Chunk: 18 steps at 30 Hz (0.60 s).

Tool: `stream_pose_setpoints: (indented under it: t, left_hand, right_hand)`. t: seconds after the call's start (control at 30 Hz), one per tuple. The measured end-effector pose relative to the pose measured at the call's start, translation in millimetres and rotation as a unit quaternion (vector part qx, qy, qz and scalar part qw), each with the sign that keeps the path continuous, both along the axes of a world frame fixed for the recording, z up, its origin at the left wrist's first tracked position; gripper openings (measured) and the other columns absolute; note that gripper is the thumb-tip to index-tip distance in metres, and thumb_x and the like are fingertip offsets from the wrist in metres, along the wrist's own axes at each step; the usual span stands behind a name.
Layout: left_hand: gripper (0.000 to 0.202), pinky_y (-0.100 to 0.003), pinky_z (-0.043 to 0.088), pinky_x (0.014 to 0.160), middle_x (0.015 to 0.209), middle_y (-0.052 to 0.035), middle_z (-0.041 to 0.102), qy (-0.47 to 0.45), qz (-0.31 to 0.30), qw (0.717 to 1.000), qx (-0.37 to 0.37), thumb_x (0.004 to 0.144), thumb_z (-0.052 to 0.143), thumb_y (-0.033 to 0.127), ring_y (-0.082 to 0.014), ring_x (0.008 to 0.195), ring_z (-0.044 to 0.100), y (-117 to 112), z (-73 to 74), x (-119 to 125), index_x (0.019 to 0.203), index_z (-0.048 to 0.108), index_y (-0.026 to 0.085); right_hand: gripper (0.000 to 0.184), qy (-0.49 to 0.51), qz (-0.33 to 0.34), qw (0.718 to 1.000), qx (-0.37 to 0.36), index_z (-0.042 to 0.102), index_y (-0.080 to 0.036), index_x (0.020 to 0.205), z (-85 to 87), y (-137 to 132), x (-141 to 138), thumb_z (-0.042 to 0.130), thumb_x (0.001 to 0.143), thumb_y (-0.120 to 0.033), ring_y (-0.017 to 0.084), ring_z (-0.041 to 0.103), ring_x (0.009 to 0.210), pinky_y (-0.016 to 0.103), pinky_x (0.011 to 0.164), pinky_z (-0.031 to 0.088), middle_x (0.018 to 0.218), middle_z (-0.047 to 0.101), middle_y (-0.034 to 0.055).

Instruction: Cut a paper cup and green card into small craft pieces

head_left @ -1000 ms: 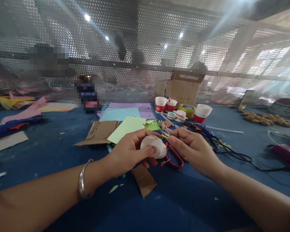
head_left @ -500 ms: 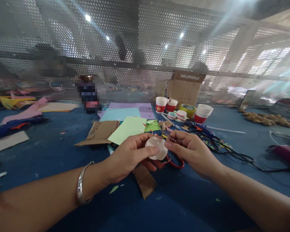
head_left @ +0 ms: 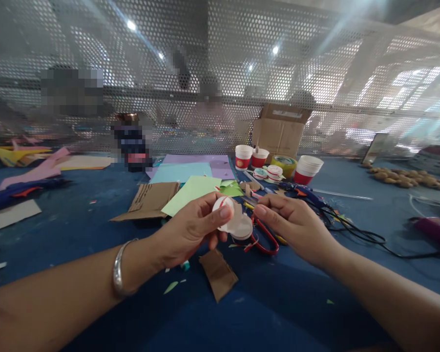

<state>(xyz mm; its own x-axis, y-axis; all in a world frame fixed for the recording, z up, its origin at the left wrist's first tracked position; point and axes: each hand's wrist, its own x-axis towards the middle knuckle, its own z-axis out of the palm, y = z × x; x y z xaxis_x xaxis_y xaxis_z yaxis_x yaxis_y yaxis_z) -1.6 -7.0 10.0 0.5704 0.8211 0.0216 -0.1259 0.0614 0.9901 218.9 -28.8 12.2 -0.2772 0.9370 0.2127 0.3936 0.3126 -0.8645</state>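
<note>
My left hand [head_left: 190, 227] pinches a white paper disc piece [head_left: 220, 208] with a red stripe, thumb on its face. A second pale round part [head_left: 242, 229] hangs beside it, overlapping it; whether they are joined I cannot tell. To its right, my right hand [head_left: 296, 222] is closed, thumb against the curled fingers; anything between the fingertips is hidden. Under and between the hands lies a red looped handle [head_left: 269, 244] on the table, with a yellow one partly showing beside it.
Green paper [head_left: 192, 193] and cardboard [head_left: 156, 195] lie ahead. Paper cups [head_left: 307, 168], yellow tape [head_left: 284, 167] and a cardboard box [head_left: 280, 134] stand at the back. A blue glue gun [head_left: 309, 195] trails black cable at right; another glue gun [head_left: 22, 190] lies left. A brown scrap [head_left: 219, 274] sits in front.
My left hand has turned the white piece and shifted slightly left, so the red stripe and second round part show. The thin metal thing seen at my right fingertips no longer shows clearly.
</note>
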Motion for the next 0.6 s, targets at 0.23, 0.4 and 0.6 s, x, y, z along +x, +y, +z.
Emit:
stream_pose_setpoints:
  t: [0.23,0.4,0.6]
  left_hand:
    - [0.05,-0.014,0.037,0.038,0.07,0.0024,0.052,0.106,0.065,0.986,0.114,0.088,0.053,0.068,-0.008,0.051,0.049,2.5,-0.5,-1.1,0.097,0.056,0.019]
    - [0.05,-0.016,0.041,0.039,0.068,0.0059,0.053,0.144,0.067,0.978,0.133,0.087,0.058,0.065,-0.0072,0.045,0.048,0.7,0.8,-2.9,0.111,0.051,0.022]
    - [0.043,-0.015,0.041,0.043,0.068,0.0077,0.052,0.127,0.046,0.979,0.154,0.087,0.061,0.061,-0.0034,0.044,0.043,-0.1,1.2,-1.7,0.097,0.053,0.02]
  right_hand:
    - [0.047,-0.151,-0.021,0.988,0.0,0.059,-0.018,0.072,3.3,-0.1,2.9,0.053,0.093,-0.06,0.011,0.039,0.058,0.027,0.053,0.027,0.064,0.048,-0.0026]
    - [0.048,-0.14,-0.01,0.99,-0.028,0.056,-0.018,0.07,0.5,-0.5,0.7,0.053,0.092,-0.061,0.011,0.036,0.056,0.027,0.051,0.025,0.061,0.043,-0.0035]
    - [0.047,-0.142,0.0,0.99,-0.021,0.056,-0.018,0.069,-0.5,-1.8,-0.2,0.052,0.093,-0.058,0.011,0.039,0.057,0.025,0.052,0.029,0.063,0.047,-0.0023]
